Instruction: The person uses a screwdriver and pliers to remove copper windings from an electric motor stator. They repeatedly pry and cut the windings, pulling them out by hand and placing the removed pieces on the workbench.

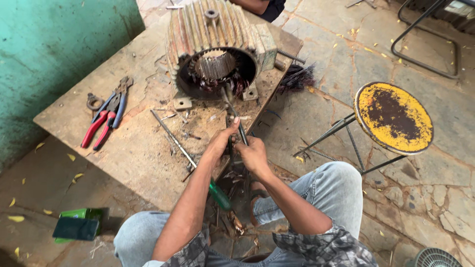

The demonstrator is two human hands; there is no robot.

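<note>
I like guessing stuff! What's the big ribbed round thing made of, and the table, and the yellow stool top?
The ribbed motor housing looks like cast metal, dull and rusty brown along its fins. The table seems to be worn bare wood, scratched and stained. The stool seat looks like painted metal: yellow paint flaked away, with dark rust showing in the middle.

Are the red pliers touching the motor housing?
Apart. The head view shows the red pliers lying left on the table, bare wood between them and the motor housing.
</note>
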